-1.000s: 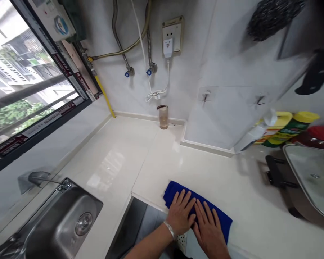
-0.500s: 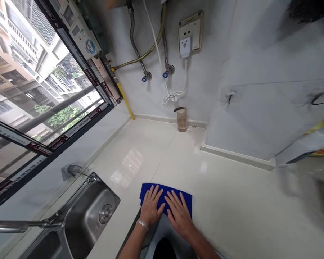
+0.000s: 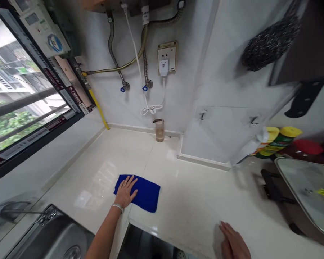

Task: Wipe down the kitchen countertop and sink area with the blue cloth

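matt cloth (image 3: 147, 194), glossy countertop (image 3: 202, 196), metal sink (image 3: 54, 239)

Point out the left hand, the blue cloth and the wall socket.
Left hand (image 3: 125, 192): head view, on the back of the hand.
Blue cloth (image 3: 146, 194): head view, on uncovered fabric to the right of that hand.
Wall socket (image 3: 171, 57): head view, on its pale faceplate.

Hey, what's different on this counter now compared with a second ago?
The blue cloth has moved left along the counter, toward the sink and away from the front edge. The right hand has let go of it and is off to the right; the left hand stays flat on it. The glass by the wall and the white plug are unchanged.
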A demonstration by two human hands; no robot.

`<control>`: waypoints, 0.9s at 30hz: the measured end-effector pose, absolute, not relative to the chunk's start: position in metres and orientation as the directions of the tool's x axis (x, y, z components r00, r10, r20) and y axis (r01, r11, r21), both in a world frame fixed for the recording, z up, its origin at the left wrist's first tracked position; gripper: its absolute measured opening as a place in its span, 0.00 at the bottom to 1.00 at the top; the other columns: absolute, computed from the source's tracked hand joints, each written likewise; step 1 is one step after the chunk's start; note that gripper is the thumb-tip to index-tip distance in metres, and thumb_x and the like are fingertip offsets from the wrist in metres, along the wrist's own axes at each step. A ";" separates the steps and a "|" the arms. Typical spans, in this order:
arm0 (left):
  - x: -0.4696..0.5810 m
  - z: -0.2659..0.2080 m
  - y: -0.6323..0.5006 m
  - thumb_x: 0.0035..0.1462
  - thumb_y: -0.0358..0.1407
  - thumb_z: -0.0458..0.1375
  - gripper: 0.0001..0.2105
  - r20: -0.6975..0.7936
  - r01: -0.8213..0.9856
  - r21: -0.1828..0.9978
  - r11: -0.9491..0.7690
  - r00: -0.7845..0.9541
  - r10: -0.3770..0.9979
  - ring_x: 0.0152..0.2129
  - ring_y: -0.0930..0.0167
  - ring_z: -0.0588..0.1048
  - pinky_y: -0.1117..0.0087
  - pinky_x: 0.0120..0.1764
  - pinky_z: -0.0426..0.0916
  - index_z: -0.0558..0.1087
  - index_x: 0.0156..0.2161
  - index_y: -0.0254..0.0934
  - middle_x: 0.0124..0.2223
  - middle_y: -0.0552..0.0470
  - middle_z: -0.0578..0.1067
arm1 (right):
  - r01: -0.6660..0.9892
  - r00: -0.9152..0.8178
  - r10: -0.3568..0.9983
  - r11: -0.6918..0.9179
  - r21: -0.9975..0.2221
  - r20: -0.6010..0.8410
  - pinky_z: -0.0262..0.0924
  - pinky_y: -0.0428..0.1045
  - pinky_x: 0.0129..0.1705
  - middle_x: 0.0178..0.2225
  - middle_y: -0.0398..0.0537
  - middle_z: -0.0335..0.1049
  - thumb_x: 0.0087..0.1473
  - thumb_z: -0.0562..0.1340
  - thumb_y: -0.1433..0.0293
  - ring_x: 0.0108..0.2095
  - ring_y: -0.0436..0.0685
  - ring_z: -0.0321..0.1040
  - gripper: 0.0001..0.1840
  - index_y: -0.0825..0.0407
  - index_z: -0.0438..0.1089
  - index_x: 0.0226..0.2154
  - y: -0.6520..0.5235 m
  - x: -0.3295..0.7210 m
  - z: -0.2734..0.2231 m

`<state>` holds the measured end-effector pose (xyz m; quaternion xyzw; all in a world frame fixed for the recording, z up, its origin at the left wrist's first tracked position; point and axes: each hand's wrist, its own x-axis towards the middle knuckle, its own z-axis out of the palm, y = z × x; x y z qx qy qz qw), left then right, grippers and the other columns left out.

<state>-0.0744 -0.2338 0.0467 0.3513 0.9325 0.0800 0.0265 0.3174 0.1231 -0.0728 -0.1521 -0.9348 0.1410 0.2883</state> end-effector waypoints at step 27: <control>-0.157 0.017 -0.078 0.62 0.53 0.42 0.41 0.381 0.572 0.291 0.767 -0.804 0.456 0.68 0.37 0.38 0.31 0.61 0.44 0.49 0.66 0.15 0.69 0.14 0.43 | 0.698 -0.572 0.739 0.667 -0.262 0.356 0.47 0.63 0.70 0.66 0.54 0.55 0.52 0.44 0.86 0.69 0.56 0.44 0.41 0.52 0.46 0.67 0.059 0.258 -0.030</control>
